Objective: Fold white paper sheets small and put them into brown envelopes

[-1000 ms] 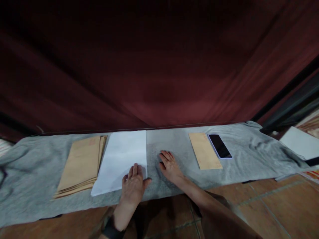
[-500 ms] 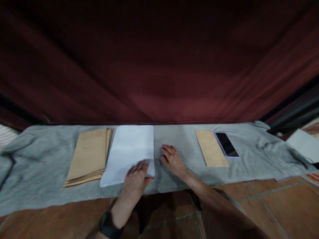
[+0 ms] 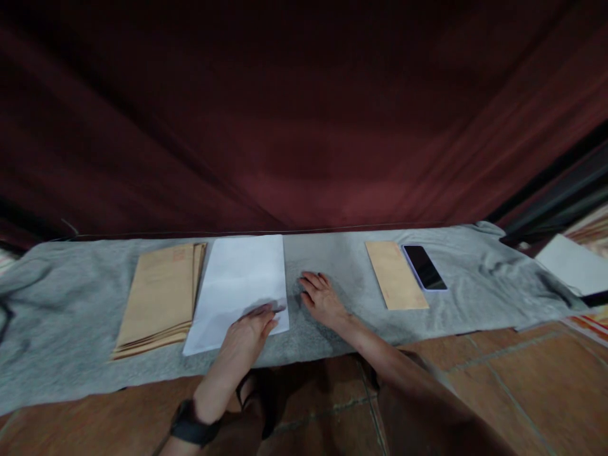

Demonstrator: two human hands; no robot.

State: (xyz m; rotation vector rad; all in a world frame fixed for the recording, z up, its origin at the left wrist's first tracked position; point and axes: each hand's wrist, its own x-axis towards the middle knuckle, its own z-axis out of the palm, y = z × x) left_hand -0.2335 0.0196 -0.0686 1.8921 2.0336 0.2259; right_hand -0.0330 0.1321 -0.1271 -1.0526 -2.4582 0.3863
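A stack of white paper [image 3: 240, 272] lies flat on the grey cloth. Over its near right part, my left hand [image 3: 247, 329] has thumb and fingers drawn together, closed on the top sheet near the corner; the fingertips are partly hidden. My right hand [image 3: 322, 301] rests open on the cloth just right of the paper, fingers spread and holding nothing. To the left of the paper is a pile of brown envelopes [image 3: 159, 291] with red print in a far corner. A single brown envelope [image 3: 396, 275] lies farther right, apart from my right hand.
A phone with a purple case [image 3: 425, 268] lies beside the single envelope. The grey cloth [image 3: 484, 278] covers a long, narrow surface, rumpled at both ends. Behind it hangs a dark red curtain [image 3: 304, 158]. A white flat object [image 3: 574, 263] is at the far right, and floor tiles [image 3: 513, 380] show in front.
My left hand's fingers have gone from lying spread on the paper to drawn together with the thumb. My right hand stays on the cloth. The view has shifted slightly.
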